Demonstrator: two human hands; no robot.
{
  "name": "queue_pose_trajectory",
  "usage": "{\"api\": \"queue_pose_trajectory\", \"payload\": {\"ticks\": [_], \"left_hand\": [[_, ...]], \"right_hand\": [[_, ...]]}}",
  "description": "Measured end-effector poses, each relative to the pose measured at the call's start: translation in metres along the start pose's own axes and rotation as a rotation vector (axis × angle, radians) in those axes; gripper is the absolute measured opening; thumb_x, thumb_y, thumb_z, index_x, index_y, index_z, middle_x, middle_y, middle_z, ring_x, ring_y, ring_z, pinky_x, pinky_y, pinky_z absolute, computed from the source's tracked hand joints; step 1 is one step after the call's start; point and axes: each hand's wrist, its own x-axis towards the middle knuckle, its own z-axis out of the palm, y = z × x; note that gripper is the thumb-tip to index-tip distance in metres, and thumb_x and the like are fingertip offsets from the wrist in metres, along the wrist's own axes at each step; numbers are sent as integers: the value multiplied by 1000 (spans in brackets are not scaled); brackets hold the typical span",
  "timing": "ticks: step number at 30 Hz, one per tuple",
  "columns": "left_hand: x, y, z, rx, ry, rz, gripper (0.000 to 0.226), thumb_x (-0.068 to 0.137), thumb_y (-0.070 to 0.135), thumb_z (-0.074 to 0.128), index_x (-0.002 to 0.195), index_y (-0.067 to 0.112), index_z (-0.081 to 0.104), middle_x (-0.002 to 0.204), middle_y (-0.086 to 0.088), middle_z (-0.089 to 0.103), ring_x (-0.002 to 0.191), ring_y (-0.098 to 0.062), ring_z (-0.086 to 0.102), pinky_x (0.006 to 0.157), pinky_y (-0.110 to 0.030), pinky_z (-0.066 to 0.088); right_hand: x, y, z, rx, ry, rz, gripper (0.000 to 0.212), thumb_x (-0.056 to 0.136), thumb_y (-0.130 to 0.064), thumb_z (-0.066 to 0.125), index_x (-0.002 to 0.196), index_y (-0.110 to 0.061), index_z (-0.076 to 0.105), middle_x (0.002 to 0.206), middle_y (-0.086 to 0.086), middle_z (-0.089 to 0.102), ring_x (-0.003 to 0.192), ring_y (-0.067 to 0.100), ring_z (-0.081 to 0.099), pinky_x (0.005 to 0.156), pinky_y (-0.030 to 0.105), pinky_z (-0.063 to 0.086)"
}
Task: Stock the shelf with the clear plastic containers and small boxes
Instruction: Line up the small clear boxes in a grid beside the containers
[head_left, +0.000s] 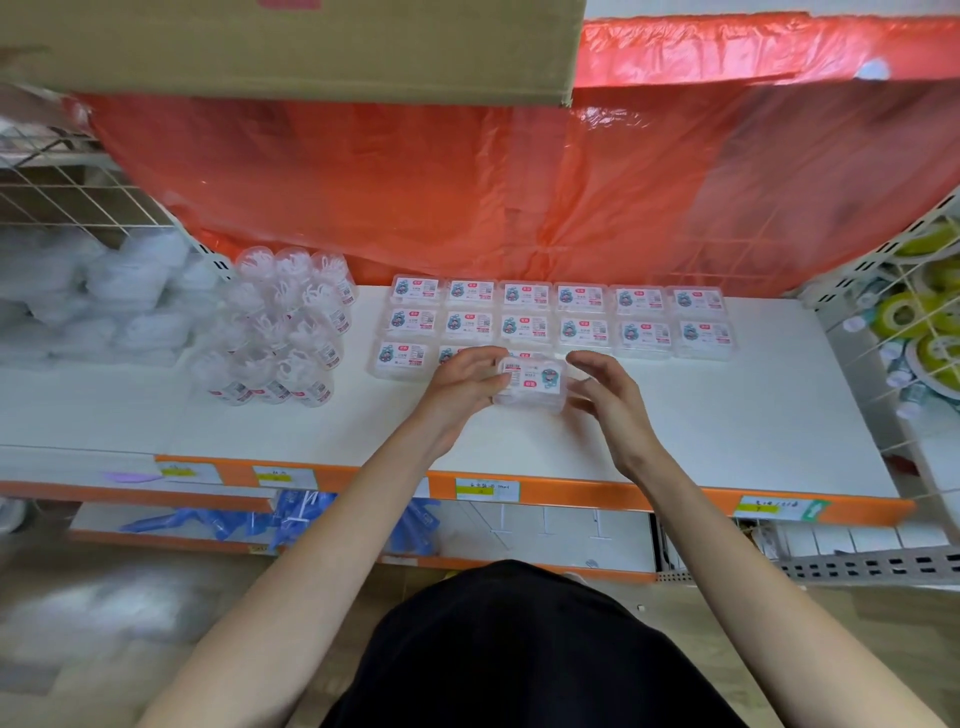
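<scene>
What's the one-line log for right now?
left hand: grips small box | right hand: open, beside box | shelf: box rows behind | step: filling front row

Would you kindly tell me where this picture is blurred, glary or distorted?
Head view: the wide lens bows the shelf edge; the left margin around the white bags is smeared; glare streaks the red plastic sheet; the small box in the left hand is fairly sharp, its print unreadable.

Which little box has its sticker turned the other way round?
The box in the left hand, in front of the rows. Its cartoon figure sits on the right; every box in the rows has it on the left.
</scene>
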Motion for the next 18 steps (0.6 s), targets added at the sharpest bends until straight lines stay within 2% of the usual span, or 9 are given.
{"api": "queue_pose_trajectory", "payload": {"ticks": [2,6,8,12,14,18], "left_hand": [[0,1,-1,56,-32,22,37,90,4,66,126,13,61,121,4,62,103,-1,61,74,-13,50],[2,3,-1,113,-85,33,45,90,4,65,132,19,57,125,7,60,105,5,57,72,-12,49],[2,3,0,97,-74,30,50,90,3,65,136,19,53,124,6,61,109,0,58,74,-14,51],[4,1,2,37,12,3,47,92,11,65,135,16,49,129,-4,59,116,-19,60,94,-34,53],[2,-1,4,13,33,-19,39,94,18,63,131,15,51,125,-5,61,110,-22,63,93,-38,54],[1,-5,10,26,-7,-38,22,95,25,62,117,20,60,116,-5,68,96,-20,69,84,-35,55]], "right_hand": [[4,-6,2,32,35,98,22,97,-11,57,119,-10,60,111,6,68,97,20,66,73,23,55],[8,-16,6,-85,-62,171,17,96,-21,62,110,-13,67,96,2,72,83,15,66,71,28,51],[8,-18,7,-88,-82,177,18,97,-20,62,112,-13,68,96,2,72,80,13,65,71,26,50],[7,-17,5,-12,-52,191,24,95,-12,62,119,-13,63,102,8,72,84,14,66,79,30,51],[6,-15,4,11,-23,182,26,94,-9,61,120,-12,63,99,9,72,83,15,65,79,31,51],[2,-12,4,71,23,198,32,94,-3,59,124,-11,58,91,6,69,67,6,64,66,21,49]]}}
